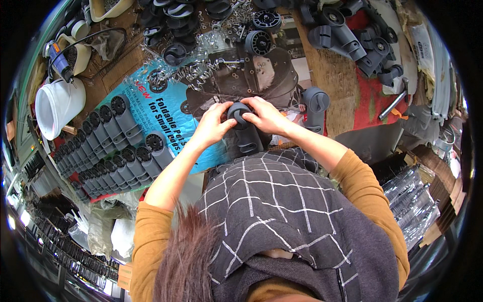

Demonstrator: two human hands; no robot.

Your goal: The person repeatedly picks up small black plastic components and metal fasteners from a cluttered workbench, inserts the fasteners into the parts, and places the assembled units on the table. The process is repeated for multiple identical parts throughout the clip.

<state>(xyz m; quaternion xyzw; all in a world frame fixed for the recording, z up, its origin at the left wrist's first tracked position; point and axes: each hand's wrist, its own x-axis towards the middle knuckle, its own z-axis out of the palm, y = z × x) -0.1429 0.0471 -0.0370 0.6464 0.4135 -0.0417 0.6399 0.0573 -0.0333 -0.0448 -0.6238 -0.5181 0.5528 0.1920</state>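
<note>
Close to my body, at the table's near edge, is a dark grey plastic caster leg with a round, curved cap piece at its top. My left hand grips the cap's left side, thumb and fingers bent round it. From the other side my right hand presses on the same cap with its thumb and fingertips. Part of the cap is hidden under my fingers. A similar grey caster leg stands just right of my right hand. Beyond my hands lies a dark plastic plate bearing loose metal springs.
Rows of grey caster legs fill the left side. A white bucket and a blue power screwdriver sit farther left. Black wheels and loose caps lie at the back. A hammer and more casters are right.
</note>
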